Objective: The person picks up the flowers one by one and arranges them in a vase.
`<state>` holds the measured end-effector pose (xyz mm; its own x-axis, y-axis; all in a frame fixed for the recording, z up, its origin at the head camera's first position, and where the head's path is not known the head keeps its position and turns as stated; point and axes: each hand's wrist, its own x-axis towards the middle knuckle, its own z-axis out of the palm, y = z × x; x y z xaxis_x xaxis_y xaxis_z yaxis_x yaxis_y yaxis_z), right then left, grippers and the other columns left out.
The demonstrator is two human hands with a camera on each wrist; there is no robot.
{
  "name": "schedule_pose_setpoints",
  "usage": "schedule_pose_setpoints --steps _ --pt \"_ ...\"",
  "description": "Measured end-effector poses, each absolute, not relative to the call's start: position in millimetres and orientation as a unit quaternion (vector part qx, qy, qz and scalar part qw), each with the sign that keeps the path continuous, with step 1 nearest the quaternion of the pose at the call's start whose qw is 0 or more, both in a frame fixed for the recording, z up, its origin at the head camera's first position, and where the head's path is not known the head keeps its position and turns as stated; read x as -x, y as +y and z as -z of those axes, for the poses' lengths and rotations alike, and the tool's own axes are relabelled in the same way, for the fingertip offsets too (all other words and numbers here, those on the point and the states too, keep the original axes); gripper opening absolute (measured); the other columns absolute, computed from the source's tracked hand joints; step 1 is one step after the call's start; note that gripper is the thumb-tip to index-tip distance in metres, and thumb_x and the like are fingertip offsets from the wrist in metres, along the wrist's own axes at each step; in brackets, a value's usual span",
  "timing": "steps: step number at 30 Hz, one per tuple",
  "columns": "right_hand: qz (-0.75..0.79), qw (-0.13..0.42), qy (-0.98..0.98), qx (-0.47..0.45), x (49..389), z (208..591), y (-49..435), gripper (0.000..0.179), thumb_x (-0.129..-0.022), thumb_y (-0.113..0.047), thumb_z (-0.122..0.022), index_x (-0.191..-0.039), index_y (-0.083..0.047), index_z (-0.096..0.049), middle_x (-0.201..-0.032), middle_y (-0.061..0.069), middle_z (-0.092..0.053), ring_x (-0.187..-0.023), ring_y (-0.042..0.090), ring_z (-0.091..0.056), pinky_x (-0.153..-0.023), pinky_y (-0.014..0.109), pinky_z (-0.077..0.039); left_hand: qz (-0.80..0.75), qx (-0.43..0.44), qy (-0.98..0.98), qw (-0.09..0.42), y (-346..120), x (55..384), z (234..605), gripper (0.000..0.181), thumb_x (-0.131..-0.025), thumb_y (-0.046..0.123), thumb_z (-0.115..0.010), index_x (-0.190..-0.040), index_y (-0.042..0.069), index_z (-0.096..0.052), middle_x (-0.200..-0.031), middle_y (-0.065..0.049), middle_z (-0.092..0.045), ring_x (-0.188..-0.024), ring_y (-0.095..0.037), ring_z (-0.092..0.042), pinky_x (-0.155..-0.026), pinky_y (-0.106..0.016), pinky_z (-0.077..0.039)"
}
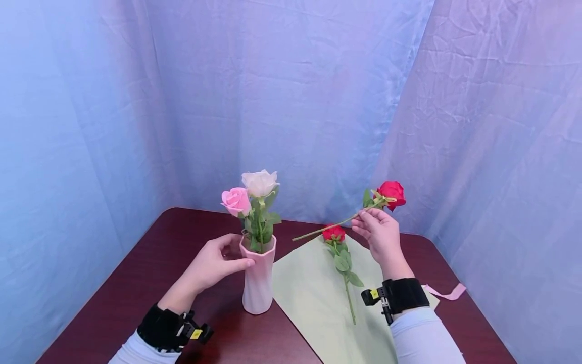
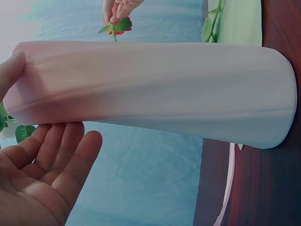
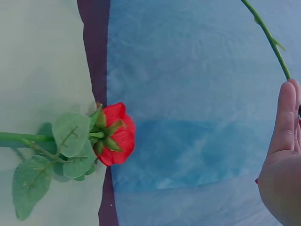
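My left hand [image 1: 211,264] grips a pink-to-white vase [image 1: 258,285] near its rim, thumb across the front and fingers round the far side. The vase stands upright on the table, holding a pink rose [image 1: 237,201] and a white rose [image 1: 260,183]. To the right, my right hand [image 1: 383,238] pinches a red rose [image 1: 392,195] by its stem just below the leaves. Its bloom points right and its bare stem end slants down left toward the vase. In the right wrist view that stem [image 3: 270,40] rises from the fingertips, while the bloom is mostly hidden.
Pale green wrapping paper [image 1: 302,290] lies on the dark wooden table [image 1: 132,298]. On it rests another red rose [image 1: 334,233], bloom toward the far edge. A pink ribbon [image 1: 452,292] lies by the right edge. Blue cloth [image 1: 291,101] hangs behind the table.
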<state>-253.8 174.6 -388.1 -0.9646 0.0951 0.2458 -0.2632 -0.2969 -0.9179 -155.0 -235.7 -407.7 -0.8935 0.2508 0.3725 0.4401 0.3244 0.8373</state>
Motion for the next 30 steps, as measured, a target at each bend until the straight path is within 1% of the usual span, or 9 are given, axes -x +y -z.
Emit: schedule_pose_setpoints --steps 11,20,30 --pt "-0.822 0.107 -0.548 -0.111 248 374 176 0.014 -0.097 -0.009 -0.070 -0.104 0.000 -0.062 -0.088 0.009 -0.072 -0.078 0.020 -0.074 -0.077 0.035 -0.059 0.541 0.213 -0.809 0.090 -236 155 408 0.051 -0.082 0.027 -0.088 -0.123 0.004 -0.066 -0.104 -0.007 -0.071 -0.090 -0.022 -0.069 -0.076 -0.032 -0.058" --pt "-0.833 0.115 -0.525 -0.131 242 360 172 0.007 -0.098 -0.004 -0.068 -0.102 0.000 -0.064 -0.088 0.010 -0.073 -0.076 0.020 -0.075 -0.073 0.032 -0.060 0.542 0.211 -0.809 0.086 -235 155 408 0.051 -0.082 0.026 -0.087 -0.123 0.004 -0.066 -0.105 -0.007 -0.071 -0.091 -0.022 -0.069 -0.077 -0.033 -0.058" --pt "-0.836 0.117 -0.516 -0.146 237 350 168 0.006 -0.097 -0.004 -0.068 -0.101 0.000 -0.065 -0.088 0.010 -0.073 -0.075 0.021 -0.075 -0.072 0.033 -0.060 0.544 0.211 -0.808 0.083 -235 155 407 0.051 -0.082 0.026 -0.087 -0.123 0.004 -0.066 -0.107 -0.007 -0.071 -0.091 -0.023 -0.069 -0.077 -0.033 -0.058"
